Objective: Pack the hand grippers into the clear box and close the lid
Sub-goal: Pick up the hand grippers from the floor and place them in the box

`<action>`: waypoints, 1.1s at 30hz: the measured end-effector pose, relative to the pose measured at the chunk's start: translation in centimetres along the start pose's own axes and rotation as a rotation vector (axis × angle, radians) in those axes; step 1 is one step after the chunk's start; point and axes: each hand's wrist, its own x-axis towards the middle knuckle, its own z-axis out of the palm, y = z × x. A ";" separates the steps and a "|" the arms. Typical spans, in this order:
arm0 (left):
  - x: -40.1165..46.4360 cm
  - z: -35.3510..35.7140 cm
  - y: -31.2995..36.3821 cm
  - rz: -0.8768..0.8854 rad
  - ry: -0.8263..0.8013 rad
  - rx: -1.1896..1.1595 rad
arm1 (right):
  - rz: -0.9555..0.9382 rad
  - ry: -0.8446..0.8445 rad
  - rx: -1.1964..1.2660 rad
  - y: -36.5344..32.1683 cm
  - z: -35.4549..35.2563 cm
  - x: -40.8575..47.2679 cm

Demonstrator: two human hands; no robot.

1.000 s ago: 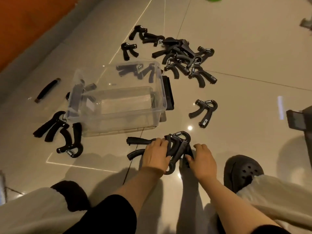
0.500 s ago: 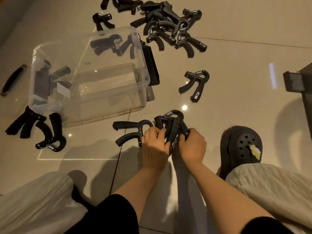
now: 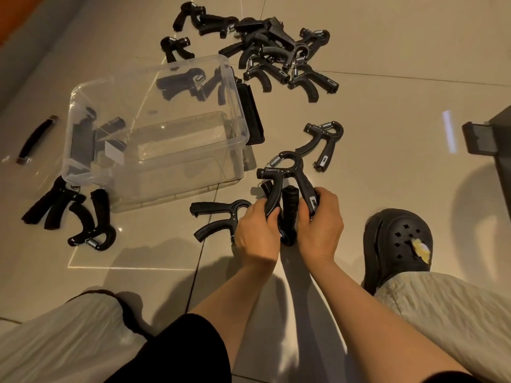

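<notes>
I look down on a glossy beige tiled floor: a clear box sits on it, a heap of black hand grippers beyond, single grippers scattered around, a black strap at left, a black clog at right.

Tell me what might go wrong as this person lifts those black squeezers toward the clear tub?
Both hands, left hand and right hand, grip one raised black spring-loaded hand gripper with more bunched beneath, so one may slip out and drop onto the tiled floor.

Another black hand gripper lies right beside the left hand and may get knocked or left behind.

The clear plastic box sits among scattered grippers, so a careless drop could hit its rim rather than land inside.
</notes>
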 end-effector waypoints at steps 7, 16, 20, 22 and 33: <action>1.4 -1.6 1.4 0.097 0.138 -0.315 | 0.003 -0.012 0.198 -1.4 -0.6 1.5; 2.9 -8.0 6.3 0.146 0.229 -0.436 | -0.071 0.002 0.243 -8.4 -4.0 4.3; 5.3 -15.3 5.8 0.076 0.270 -0.360 | -0.174 -0.145 0.172 -15.0 -3.1 5.0; 6.4 -18.4 4.5 0.023 0.250 -0.262 | -0.229 -0.236 0.094 -18.0 -1.7 5.0; 16.2 -20.6 -2.7 -0.236 -0.200 -0.191 | 0.054 -0.471 0.010 -20.9 9.7 8.2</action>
